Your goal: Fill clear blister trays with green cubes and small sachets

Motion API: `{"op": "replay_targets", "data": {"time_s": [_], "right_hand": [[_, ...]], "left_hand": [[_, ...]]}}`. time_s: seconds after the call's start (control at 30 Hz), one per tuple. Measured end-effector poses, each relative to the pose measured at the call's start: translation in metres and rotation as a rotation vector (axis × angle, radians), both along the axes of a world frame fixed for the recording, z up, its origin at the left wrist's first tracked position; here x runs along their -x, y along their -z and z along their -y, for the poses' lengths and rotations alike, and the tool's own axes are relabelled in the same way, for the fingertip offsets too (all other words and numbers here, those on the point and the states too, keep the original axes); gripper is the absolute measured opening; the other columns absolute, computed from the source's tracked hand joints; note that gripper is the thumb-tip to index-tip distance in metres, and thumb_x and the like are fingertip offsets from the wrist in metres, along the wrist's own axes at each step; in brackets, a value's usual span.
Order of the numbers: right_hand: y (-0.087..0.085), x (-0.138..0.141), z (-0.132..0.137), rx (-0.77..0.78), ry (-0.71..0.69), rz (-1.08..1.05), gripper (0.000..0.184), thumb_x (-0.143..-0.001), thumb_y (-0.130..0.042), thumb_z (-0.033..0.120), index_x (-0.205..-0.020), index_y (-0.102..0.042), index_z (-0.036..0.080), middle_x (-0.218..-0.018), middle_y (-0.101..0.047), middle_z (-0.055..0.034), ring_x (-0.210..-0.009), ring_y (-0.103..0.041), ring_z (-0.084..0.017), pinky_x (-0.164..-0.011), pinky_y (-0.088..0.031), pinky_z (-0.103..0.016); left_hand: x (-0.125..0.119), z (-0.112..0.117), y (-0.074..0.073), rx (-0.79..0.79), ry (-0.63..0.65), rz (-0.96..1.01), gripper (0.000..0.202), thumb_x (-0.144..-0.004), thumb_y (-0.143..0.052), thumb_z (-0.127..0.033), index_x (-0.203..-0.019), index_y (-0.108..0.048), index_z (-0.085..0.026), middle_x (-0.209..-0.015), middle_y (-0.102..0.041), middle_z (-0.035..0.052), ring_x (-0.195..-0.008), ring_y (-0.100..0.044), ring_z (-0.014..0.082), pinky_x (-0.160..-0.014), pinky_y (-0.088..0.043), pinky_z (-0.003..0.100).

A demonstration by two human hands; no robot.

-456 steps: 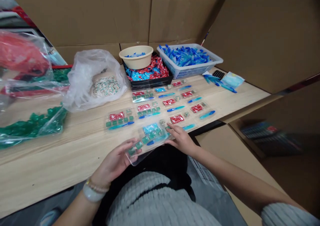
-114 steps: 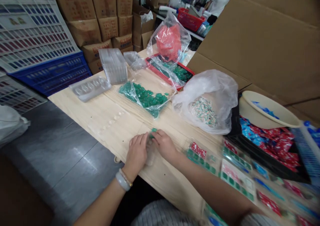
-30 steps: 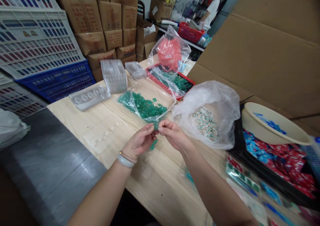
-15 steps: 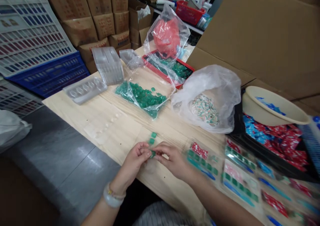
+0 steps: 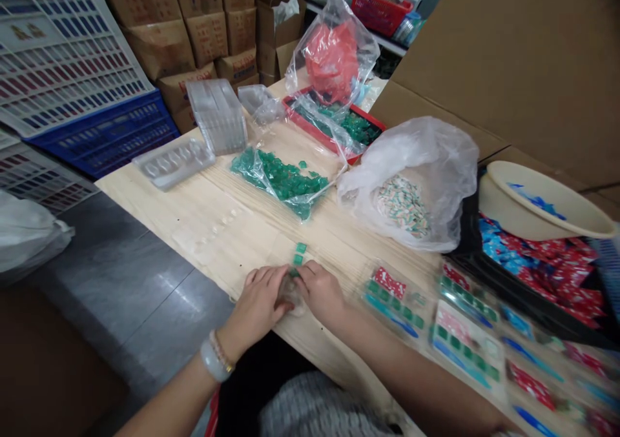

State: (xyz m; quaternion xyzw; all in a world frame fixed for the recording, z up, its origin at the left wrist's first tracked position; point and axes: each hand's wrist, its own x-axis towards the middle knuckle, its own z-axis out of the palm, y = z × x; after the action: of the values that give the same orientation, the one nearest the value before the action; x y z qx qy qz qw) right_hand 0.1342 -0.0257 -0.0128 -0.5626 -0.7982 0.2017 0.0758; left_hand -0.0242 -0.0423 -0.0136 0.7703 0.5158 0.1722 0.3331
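Note:
My left hand (image 5: pixel 261 298) lies over the left side of a clear plastic blister tray (image 5: pixel 290 295), its fingers bent over the edge and the thumb apart at the near end. My right hand (image 5: pixel 322 290) is closed at the tray's right side, its fingertips pressed on a small green square piece (image 5: pixel 294 272), partly hidden by the fingers. Two more green squares (image 5: pixel 299 259) sit in a row beyond it in the tray. Ahead, a clear bag (image 5: pixel 283 179) holds many loose green pieces.
Filled blister trays (image 5: pixel 394 301) lie to the right. A white plastic bag (image 5: pixel 411 192) of small striped pieces, a cream basin (image 5: pixel 547 204) and a black crate (image 5: pixel 513 295) stand beyond. Stacked clear trays (image 5: pixel 217 117) and a red tray (image 5: pixel 334 124) are at the back.
Both hands were pinching a green piece above the tray. They have come down to the tray; my left hand has turned over onto its side, and my right fingers press the piece. The view shifted slightly.

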Motion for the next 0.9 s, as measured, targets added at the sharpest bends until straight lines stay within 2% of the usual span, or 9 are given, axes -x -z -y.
{"op": "replay_targets", "data": {"time_s": [0.17, 0.33, 0.47, 0.6, 0.7, 0.8, 0.9], "right_hand": [[0.009, 0.001, 0.001, -0.103, 0.004, 0.010, 0.025, -0.084, -0.039, 0.021, -0.102, -0.055, 0.014, -0.088, -0.059, -0.0108, -0.079, -0.055, -0.020, -0.067, -0.046, -0.031], [0.011, 0.004, 0.003, -0.109, 0.011, 0.016, 0.024, -0.085, -0.038, 0.023, -0.098, -0.056, 0.015, -0.091, -0.058, -0.0101, -0.078, -0.055, -0.019, -0.065, -0.046, -0.029], [0.009, 0.006, 0.000, -0.053, 0.038, 0.070, 0.017, -0.080, -0.045, 0.019, -0.090, -0.058, 0.018, -0.087, -0.057, -0.0091, -0.076, -0.054, -0.019, -0.060, -0.045, -0.028], [0.011, -0.002, -0.003, -0.001, 0.077, -0.122, 0.020, -0.077, -0.048, 0.016, -0.096, -0.053, 0.017, -0.087, -0.056, -0.0070, -0.078, -0.054, -0.017, -0.068, -0.045, -0.029], [0.016, -0.003, -0.001, -0.043, 0.052, -0.252, 0.021, -0.079, -0.044, 0.016, -0.098, -0.052, 0.017, -0.091, -0.056, -0.0072, -0.084, -0.052, -0.017, -0.072, -0.044, -0.031], [0.017, 0.001, 0.005, -0.131, 0.030, -0.149, 0.020, -0.080, -0.043, 0.017, -0.095, -0.056, 0.018, -0.087, -0.057, -0.0082, -0.083, -0.050, -0.020, -0.073, -0.041, -0.036], [0.006, -0.005, 0.003, -0.137, 0.015, -0.057, 0.024, -0.077, -0.048, 0.017, -0.099, -0.056, 0.018, -0.086, -0.058, -0.0087, -0.080, -0.050, -0.021, -0.071, -0.040, -0.037]], "left_hand": [[0.001, -0.004, 0.002, -0.035, 0.025, -0.021, 0.058, -0.064, -0.062, -0.023, -0.117, -0.039, -0.021, -0.114, -0.051, 0.0069, -0.107, -0.042, 0.0225, -0.092, -0.027, 0.040], [0.003, -0.003, 0.003, -0.056, 0.031, -0.022, 0.056, -0.065, -0.062, -0.025, -0.117, -0.040, -0.021, -0.113, -0.052, 0.0068, -0.105, -0.043, 0.0223, -0.092, -0.027, 0.039], [0.003, -0.003, 0.002, -0.065, 0.056, -0.063, 0.054, -0.068, -0.059, -0.026, -0.118, -0.040, -0.021, -0.114, -0.051, 0.0073, -0.106, -0.041, 0.0227, -0.093, -0.025, 0.040], [0.000, -0.004, -0.005, -0.096, 0.090, -0.166, 0.052, -0.070, -0.054, -0.029, -0.119, -0.041, -0.019, -0.114, -0.048, 0.0093, -0.106, -0.039, 0.0248, -0.091, -0.026, 0.040], [-0.007, -0.004, -0.009, -0.119, 0.098, -0.225, 0.051, -0.070, -0.052, -0.026, -0.119, -0.042, -0.016, -0.113, -0.047, 0.0106, -0.105, -0.040, 0.0253, -0.091, -0.027, 0.040], [-0.010, -0.003, -0.013, -0.120, 0.098, -0.247, 0.043, -0.069, -0.052, -0.022, -0.112, -0.049, -0.015, -0.110, -0.049, 0.0112, -0.102, -0.041, 0.0257, -0.090, -0.029, 0.040], [-0.001, -0.016, -0.018, -0.094, 0.096, -0.163, 0.039, -0.070, -0.054, -0.030, -0.107, -0.053, -0.019, -0.105, -0.053, 0.0094, -0.098, -0.044, 0.0252, -0.087, -0.031, 0.039]]}}
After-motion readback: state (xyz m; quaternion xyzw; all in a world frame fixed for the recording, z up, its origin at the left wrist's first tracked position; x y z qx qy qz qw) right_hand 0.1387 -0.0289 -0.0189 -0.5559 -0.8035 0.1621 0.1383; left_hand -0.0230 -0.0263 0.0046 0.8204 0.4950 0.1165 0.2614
